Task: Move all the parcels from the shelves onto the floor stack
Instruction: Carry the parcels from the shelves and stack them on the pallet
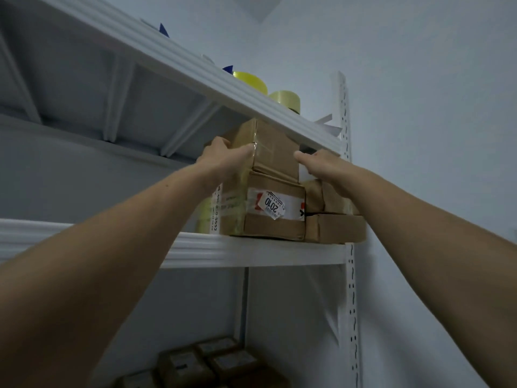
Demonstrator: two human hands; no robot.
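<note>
L fingers (221, 142) are curled over the top-left edge of the small brown cardboard parcel (275, 152), w/ the thumb laid on its taped front face, so the parcel is gripped by the left hand (223, 161). The right hand (323, 166) is set against the parcel's right side, thumb stretched toward the front corner. The R fingers are hidden behind the box and shelf rim, so whether they're clenched or loose can't be told.

The small parcel is sat on top of a larger brown cardboard box w/ white tape and a "2010" sticker (275, 208), on the middle white metal shelf (251, 249), just under the upper white shelf (195, 68). Two more flat brown cardboard boxes (334, 228) are stacked just beside the larger box on the right, partly covered by the R wrist. A yellowish tape roll (204, 217) is seen at the larger box's left, half hidden by the L forearm. Two yellow tape rolls (285, 100) are stood on the upper shelf near the white perforated upright post (351, 275). Lower down, several brown labelled parcels (212, 362) are packed together, dim and blurred.
</note>
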